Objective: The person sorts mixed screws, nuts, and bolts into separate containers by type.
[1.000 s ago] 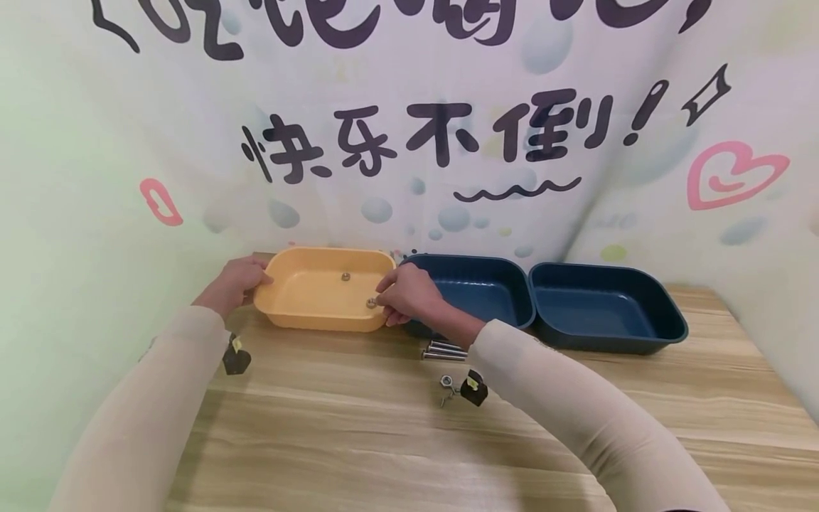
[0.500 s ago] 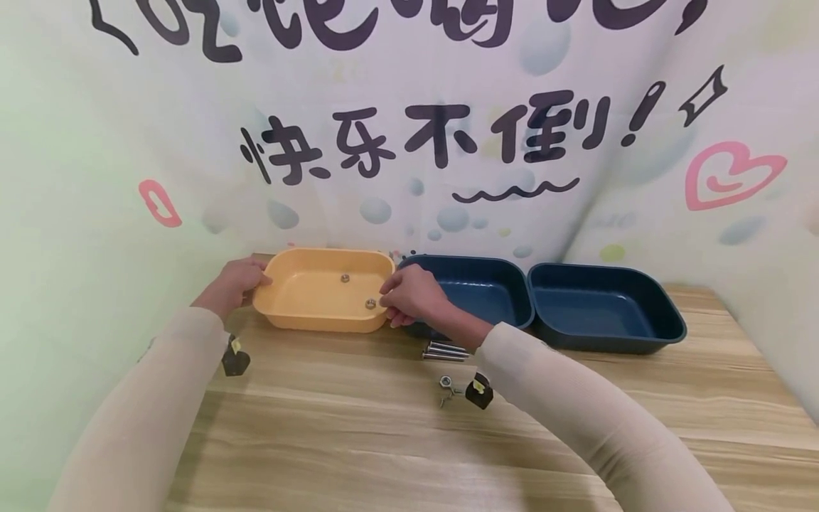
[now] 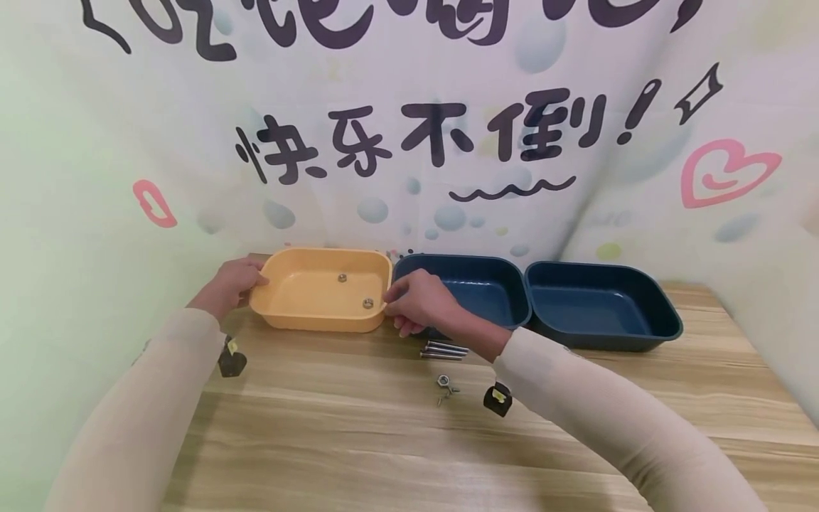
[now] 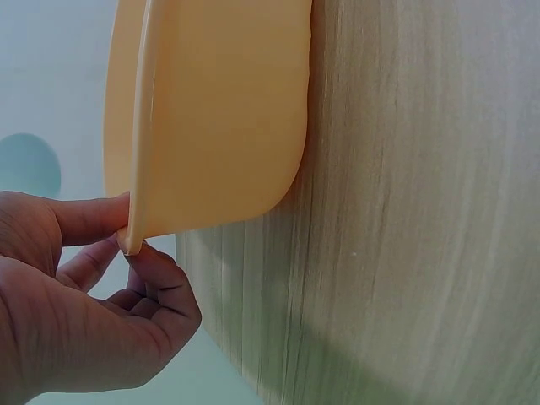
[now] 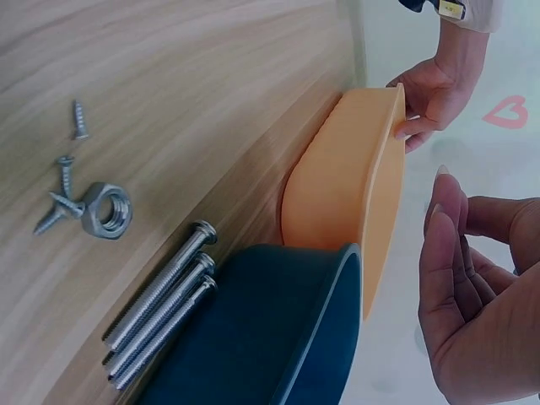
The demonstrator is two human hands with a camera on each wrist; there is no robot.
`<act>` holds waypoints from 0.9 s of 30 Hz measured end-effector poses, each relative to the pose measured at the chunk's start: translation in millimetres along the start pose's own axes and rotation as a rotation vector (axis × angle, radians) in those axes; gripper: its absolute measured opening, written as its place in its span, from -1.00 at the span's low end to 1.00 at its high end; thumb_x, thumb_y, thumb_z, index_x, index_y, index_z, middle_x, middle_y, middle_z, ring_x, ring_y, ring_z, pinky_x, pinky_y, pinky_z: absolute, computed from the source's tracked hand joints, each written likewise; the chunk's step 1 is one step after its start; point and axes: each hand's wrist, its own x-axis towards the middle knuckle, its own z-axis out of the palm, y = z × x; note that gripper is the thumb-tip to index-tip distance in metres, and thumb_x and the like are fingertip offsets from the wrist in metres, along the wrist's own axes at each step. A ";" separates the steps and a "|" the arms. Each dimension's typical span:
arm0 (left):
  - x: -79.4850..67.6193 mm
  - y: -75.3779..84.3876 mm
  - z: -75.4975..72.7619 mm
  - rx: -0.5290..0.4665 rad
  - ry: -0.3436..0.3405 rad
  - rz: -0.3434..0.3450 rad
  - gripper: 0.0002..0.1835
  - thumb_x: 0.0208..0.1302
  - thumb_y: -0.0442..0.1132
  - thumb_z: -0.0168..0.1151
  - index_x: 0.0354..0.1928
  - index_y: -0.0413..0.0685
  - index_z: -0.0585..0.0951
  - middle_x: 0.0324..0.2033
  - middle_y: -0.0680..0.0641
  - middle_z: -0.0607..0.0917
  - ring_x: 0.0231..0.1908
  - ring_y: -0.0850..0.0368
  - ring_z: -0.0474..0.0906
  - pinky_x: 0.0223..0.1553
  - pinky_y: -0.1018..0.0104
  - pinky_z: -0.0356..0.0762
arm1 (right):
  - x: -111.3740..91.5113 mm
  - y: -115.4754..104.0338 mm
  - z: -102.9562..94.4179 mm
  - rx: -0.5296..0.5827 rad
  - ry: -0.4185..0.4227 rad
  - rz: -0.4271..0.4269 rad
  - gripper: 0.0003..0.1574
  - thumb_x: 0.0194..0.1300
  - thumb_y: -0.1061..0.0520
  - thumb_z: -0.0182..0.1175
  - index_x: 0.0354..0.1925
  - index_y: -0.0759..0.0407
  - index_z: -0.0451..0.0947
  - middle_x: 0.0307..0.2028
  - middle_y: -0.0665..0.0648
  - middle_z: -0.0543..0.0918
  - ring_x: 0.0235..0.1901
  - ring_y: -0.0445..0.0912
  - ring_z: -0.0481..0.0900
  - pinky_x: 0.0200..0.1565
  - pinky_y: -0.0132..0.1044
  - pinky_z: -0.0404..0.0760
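Observation:
My left hand (image 3: 233,281) pinches the left rim of a yellow plastic bin (image 4: 228,118) between thumb and fingers. Two metal nuts lie inside that bin, one nut (image 3: 342,278) toward the back and another nut (image 3: 367,304) near the right end. At the bin's right end is my right hand (image 3: 419,302), overlapping the rim in the head view and partly covering the neighbouring blue bin (image 3: 493,288). The right wrist view shows the right hand's fingers (image 5: 439,261) loosely bent, with nothing visible in them.
Another blue bin (image 3: 601,306) stands at the right of the row. In front of the middle bin, several long bolts (image 5: 160,308) lie side by side on the wooden table (image 3: 333,441). Nearer lie a hex nut (image 5: 107,211) and small screws (image 5: 65,175). A printed cloth (image 3: 416,178) hangs behind.
My right hand has drawn back slightly to the right and toward me, away from the nearer nut in the yellow bin. The left hand keeps its grip on the rim.

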 end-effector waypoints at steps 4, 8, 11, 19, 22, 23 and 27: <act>-0.7 -0.5 0.8 0.005 -0.003 -0.001 -0.42 0.37 -0.34 0.02 0.41 -0.26 0.22 -0.08 -0.11 0.45 -0.35 0.20 0.48 -0.32 0.40 0.49 | -5.8 3.7 -3.1 -0.020 -0.007 -0.006 -0.80 0.25 0.18 0.30 -0.12 0.16 0.69 -0.56 0.17 0.67 -0.61 -0.02 0.68 -0.45 -0.20 0.69; -1.7 -0.2 1.2 -0.003 -0.006 -0.002 -0.43 0.38 -0.34 0.02 0.41 -0.25 0.23 -0.06 -0.11 0.46 -0.34 0.20 0.49 -0.31 0.40 0.50 | -12.5 9.0 -8.7 -0.025 -0.013 -0.008 -0.82 0.26 0.18 0.30 -0.14 0.10 0.69 -0.55 0.18 0.67 -0.57 0.02 0.69 -0.48 -0.25 0.68; -1.0 -0.7 0.5 -0.007 -0.008 0.000 -0.43 0.39 -0.33 0.02 0.41 -0.25 0.22 -0.02 -0.12 0.45 -0.32 0.20 0.49 -0.30 0.39 0.50 | -16.6 12.6 -13.5 -0.029 -0.014 -0.003 -0.79 0.25 0.18 0.30 -0.11 0.10 0.68 -0.53 0.18 0.67 -0.58 0.01 0.69 -0.48 -0.26 0.68; -1.0 -2.5 -1.2 -0.013 -0.010 0.016 -0.42 0.38 -0.33 0.04 0.41 -0.25 0.22 -0.22 0.01 0.52 -0.40 0.22 0.49 -0.35 0.40 0.47 | -27.6 23.9 -27.3 -0.059 -0.005 0.017 -0.77 0.24 0.17 0.31 -0.10 0.10 0.68 -0.54 0.18 0.67 -0.57 0.01 0.69 -0.48 -0.26 0.67; -1.4 -2.4 -1.6 -0.014 -0.006 0.019 -0.42 0.37 -0.34 0.05 0.40 -0.25 0.24 -0.35 0.09 0.52 -0.43 0.23 0.49 -0.39 0.40 0.45 | -30.7 29.2 -32.5 -0.068 -0.004 0.019 -0.76 0.25 0.17 0.30 -0.09 0.12 0.68 -0.54 0.19 0.68 -0.58 0.00 0.69 -0.47 -0.24 0.68; -1.2 -2.3 -1.9 -0.015 -0.007 0.020 -0.42 0.36 -0.34 0.05 0.40 -0.26 0.24 -0.36 0.10 0.52 -0.44 0.22 0.48 -0.40 0.40 0.45 | -31.4 31.0 -34.0 -0.071 -0.003 0.021 -0.75 0.24 0.17 0.30 -0.08 0.13 0.68 -0.54 0.19 0.68 -0.58 0.01 0.69 -0.47 -0.23 0.68; -0.4 -1.0 -0.8 -0.012 -0.005 0.017 -0.42 0.36 -0.34 0.05 0.40 -0.25 0.24 -0.31 0.07 0.50 -0.42 0.23 0.48 -0.39 0.41 0.46 | -33.8 40.9 -38.0 -0.071 -0.005 0.029 -0.74 0.24 0.17 0.31 -0.07 0.15 0.68 -0.54 0.20 0.68 -0.57 0.03 0.69 -0.48 -0.23 0.67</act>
